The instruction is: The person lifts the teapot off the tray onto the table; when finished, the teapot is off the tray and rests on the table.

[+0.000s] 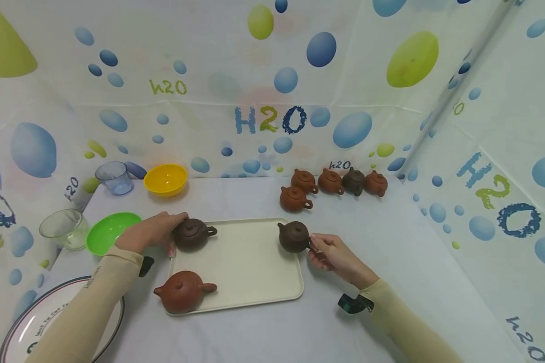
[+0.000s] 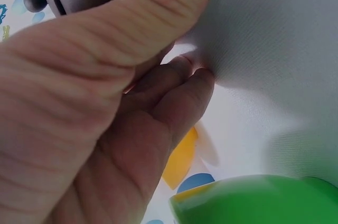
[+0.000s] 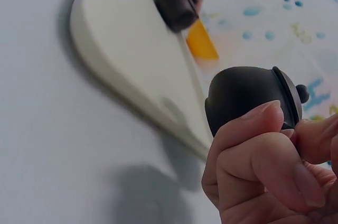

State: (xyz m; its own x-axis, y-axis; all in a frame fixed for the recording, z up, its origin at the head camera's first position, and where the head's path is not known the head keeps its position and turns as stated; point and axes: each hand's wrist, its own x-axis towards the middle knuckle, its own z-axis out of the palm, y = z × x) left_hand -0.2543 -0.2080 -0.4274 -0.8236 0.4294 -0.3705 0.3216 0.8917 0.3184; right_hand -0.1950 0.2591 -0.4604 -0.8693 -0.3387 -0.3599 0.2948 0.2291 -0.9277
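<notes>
My right hand (image 1: 329, 254) pinches the handle of a dark brown teapot (image 1: 294, 237) over the right end of a cream tray (image 1: 245, 267). In the right wrist view this teapot (image 3: 243, 94) hangs above the surface, its lid knob facing right. At the tray's far left corner sits another dark brown teapot (image 1: 192, 234), handle to the right. My left hand (image 1: 150, 232) grips that one from its left side, thumb (image 2: 153, 10) along the body in the left wrist view; its spout is hidden. A reddish-brown teapot (image 1: 181, 292) rests on the tray's near left corner.
Several small teapots (image 1: 330, 181) cluster at the back right. On the left stand a green bowl (image 1: 111, 229), a yellow bowl (image 1: 165, 180), a clear glass bowl (image 1: 65, 229) and a bluish glass (image 1: 115, 177). A large white plate (image 1: 56, 302) lies partly under my left forearm.
</notes>
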